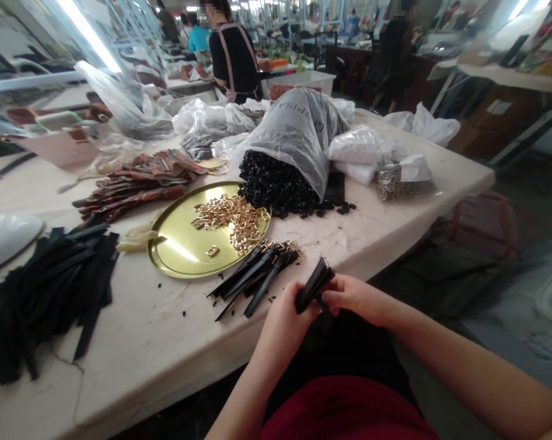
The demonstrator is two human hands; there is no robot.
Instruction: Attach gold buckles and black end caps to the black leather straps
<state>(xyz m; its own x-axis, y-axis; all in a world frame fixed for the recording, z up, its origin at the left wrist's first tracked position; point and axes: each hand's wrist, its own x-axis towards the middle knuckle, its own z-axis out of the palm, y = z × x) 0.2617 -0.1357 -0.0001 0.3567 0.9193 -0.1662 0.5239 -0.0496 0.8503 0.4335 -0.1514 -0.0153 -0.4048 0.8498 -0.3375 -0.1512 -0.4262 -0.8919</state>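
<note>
A bundle of black strips (pixel 315 285) is clasped in my left hand (pixel 290 316), just off the table's front edge. My right hand (pixel 354 299) is closed at the bundle's right side, its fingertips pinching a black strip end. Several black strips with gold buckles (pixel 261 272) lie on the table to the left of my hands. Behind them a round gold tray (pixel 179 244) bears a heap of gold buckles (pixel 232 220). Small black pieces (pixel 276 183) spill from a large plastic bag (pixel 298 122) onto the table and the tray's edge.
A pile of black strips (pixel 41 293) covers the table's left side. Reddish-brown strips (pixel 138 180) lie behind the tray. At the back right are white packets (pixel 358 150) and a bag of metal parts (pixel 404 178). A person (pixel 234 55) stands beyond the table.
</note>
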